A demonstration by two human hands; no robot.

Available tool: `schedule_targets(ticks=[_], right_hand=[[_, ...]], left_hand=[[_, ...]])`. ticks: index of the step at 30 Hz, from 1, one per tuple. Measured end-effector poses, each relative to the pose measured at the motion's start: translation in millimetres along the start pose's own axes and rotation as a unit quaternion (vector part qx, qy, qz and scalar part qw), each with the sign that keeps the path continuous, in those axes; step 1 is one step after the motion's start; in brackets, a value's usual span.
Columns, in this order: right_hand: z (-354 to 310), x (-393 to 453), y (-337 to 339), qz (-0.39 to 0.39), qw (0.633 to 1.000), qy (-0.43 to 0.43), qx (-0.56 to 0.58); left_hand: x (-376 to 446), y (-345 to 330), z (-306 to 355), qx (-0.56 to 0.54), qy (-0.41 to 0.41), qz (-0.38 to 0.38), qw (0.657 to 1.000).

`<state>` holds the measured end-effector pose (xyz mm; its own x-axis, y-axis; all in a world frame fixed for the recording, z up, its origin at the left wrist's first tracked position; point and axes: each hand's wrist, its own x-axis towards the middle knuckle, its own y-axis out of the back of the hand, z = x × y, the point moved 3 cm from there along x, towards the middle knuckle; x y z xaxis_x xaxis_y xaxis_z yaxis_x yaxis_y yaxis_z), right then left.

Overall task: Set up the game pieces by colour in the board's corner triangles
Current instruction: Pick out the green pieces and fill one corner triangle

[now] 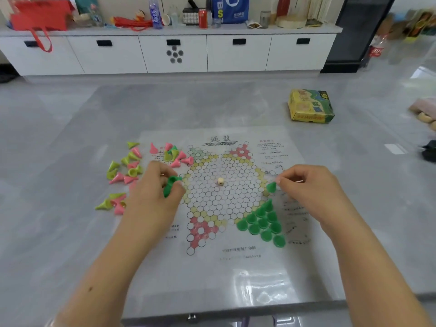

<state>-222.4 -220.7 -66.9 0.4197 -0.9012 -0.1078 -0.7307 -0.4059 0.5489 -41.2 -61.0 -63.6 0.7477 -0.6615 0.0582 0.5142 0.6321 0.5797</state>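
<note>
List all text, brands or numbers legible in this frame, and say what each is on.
"S": blue bag on the counter; its other letters are cut off.
"45": yellow-green box; remaining print blurred.
Game board: title and instruction columns are printed characters, too blurred to read.
Blue-label bottle, red can: labels unreadable.
</note>
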Motion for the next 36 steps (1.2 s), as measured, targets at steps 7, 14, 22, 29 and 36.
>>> schedule_targets(ticks=[7, 14, 22, 29, 36], right_hand=[[3, 4, -11, -0.011, 0.998, -0.002, -0.063], [1, 4, -16, -0.021, 0.994, 0.009, -0.11], [1, 3, -17, -0.021, 0.992, 0.012, -0.12], [1, 3, -16, -0.03, 0.992, 0.011, -0.124], [-5, -2, -10, 0.017, 0.994, 0.058, -0.089]], left_hand=[[-3, -12, 5, -0.024, 0.017, -0.062, 0.998], [-2, -16, 1, -0.021, 0.015, -0.098, 0.995], [0, -16, -2, -0.025, 0.013, -0.099, 0.995], [1, -18, -2, -0.015, 0.005, -0.104, 0.995], [-2, -21, 1, -0.07, 0.035, -0.117, 0.99]])
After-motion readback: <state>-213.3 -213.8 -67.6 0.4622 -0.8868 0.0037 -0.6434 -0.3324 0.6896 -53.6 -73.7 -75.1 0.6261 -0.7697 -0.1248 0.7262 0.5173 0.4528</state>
